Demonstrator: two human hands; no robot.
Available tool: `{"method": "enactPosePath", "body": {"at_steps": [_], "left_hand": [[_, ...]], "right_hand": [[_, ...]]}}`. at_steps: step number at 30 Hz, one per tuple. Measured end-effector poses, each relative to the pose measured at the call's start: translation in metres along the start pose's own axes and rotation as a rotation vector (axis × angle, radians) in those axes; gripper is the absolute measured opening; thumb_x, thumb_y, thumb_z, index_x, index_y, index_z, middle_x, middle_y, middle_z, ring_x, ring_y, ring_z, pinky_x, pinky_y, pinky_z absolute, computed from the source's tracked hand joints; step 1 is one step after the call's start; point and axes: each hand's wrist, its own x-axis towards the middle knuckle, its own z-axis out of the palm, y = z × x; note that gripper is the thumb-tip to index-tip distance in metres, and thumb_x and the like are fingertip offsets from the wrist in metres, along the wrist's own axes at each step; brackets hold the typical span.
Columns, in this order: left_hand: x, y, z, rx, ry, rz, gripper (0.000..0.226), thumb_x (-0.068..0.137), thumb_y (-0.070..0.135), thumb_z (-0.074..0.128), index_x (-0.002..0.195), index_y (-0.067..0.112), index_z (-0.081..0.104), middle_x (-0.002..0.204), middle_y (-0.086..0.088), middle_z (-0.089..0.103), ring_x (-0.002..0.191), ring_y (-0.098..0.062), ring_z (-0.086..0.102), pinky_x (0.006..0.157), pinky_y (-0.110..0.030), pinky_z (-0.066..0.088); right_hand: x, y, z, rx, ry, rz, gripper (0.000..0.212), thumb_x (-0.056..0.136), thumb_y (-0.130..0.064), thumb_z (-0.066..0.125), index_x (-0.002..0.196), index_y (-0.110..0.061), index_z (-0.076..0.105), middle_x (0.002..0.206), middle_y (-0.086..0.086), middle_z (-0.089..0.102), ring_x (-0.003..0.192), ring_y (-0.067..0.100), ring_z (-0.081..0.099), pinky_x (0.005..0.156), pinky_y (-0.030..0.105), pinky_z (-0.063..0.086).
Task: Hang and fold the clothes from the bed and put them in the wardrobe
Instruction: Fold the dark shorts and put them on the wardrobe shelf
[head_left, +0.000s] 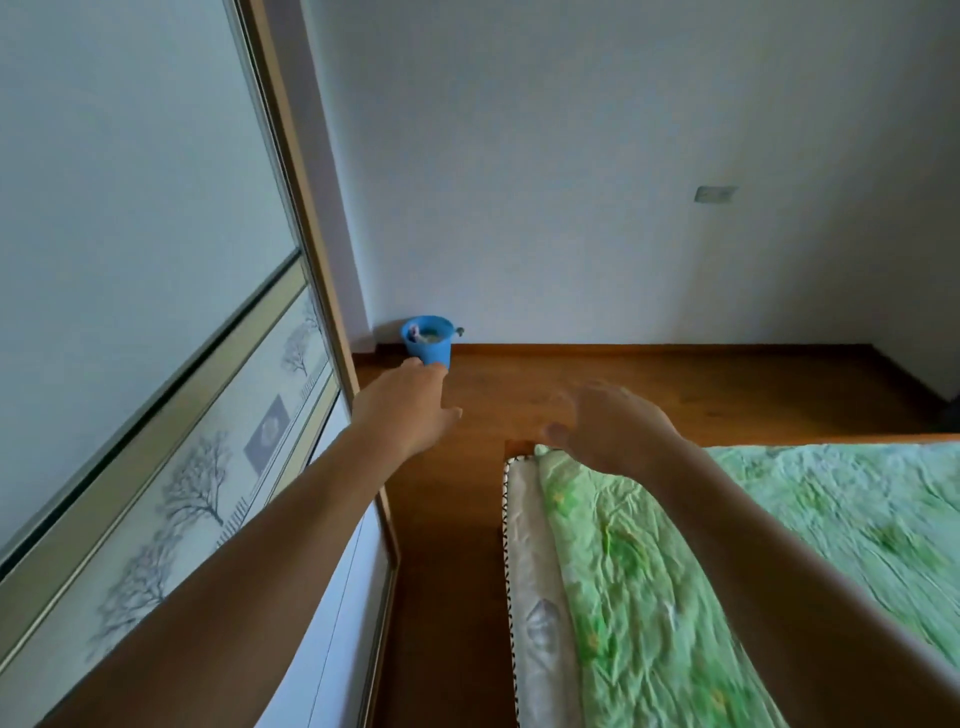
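Both my hands are out in front of me and carry nothing. My left hand (410, 410) reaches forward just past the end frame of the wardrobe's sliding door (156, 260), fingers straight and close together. My right hand (608, 431) hangs over the near corner of the bed (519, 448). It is smeared, but its fingers look spread apart and not wrapped round anything.

I see no clothes at all. The part of the bed in view shows only a crumpled green sheet (649, 597) over a pale mattress edge (535, 571), so I judge that whatever is left to hang or fold lies further right or behind me, out of frame.

The main risk, as I read it, is at the door. If my left hand goes for the frame edge and the panel slides, fingers could be pinched between panel and frame. A blue bucket (428, 340) stands on the wooden floor (675, 384) in the corner just beyond that hand, and a careless sweep could tip it. The blur on my right hand also makes any reach hard to judge.

The wardrobe's inside is hidden behind the frosted panel, so I cannot tell rail from shelves. The bucket's contents are too small to make out, and most of the bed is cut off at the right.
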Motion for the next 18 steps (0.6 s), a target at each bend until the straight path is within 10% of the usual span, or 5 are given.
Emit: {"method": "enactPosePath", "body": {"at_steps": [18], "left_hand": [[0.271,0.118,0.061,-0.13,-0.134,0.548,0.067,0.091,0.052,0.061,0.149,0.026,0.04,0.143,-0.005,0.05,0.125,-0.026,0.055,0.094,-0.038,0.05]], "right_hand": [[0.1,0.13,-0.034,0.038,0.181,0.503,0.056,0.09,-0.054,0.058,0.143,-0.043,0.043,0.138,-0.003,0.057,0.122,0.024,0.056,0.094,0.044,0.053]]}}
